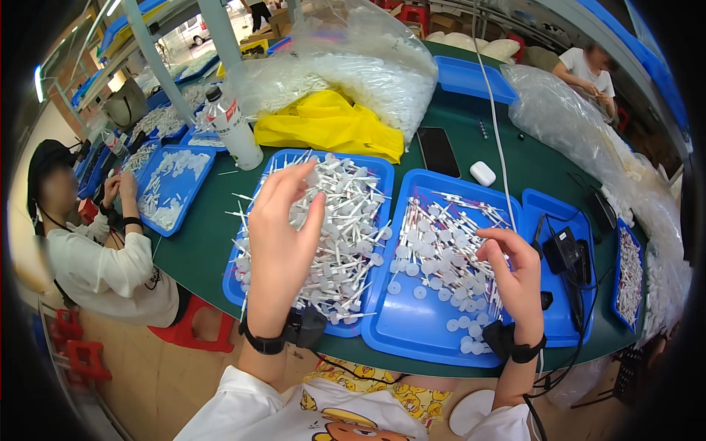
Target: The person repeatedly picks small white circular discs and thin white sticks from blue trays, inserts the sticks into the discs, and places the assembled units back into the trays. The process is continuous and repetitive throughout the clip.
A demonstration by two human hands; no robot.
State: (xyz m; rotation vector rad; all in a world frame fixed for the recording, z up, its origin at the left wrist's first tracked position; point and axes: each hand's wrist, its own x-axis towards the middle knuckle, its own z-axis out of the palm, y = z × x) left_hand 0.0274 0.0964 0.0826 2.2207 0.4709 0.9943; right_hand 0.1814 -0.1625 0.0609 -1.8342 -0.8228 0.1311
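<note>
White shirt [305, 419], yellow shorts [421, 400], black wristbands [265, 343]

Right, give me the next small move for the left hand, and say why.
Probably lower the left hand slightly and pinch one of the white pieces. It hangs over the heaped left blue tray with thumb and index fingertips apart, so pieces seem within easy reach. The right hand is over the neighbouring blue tray; whether it holds anything is unclear.

The discs [420, 292] look matt plastic, the trays [397, 323] smooth, glossy plastic.
</note>
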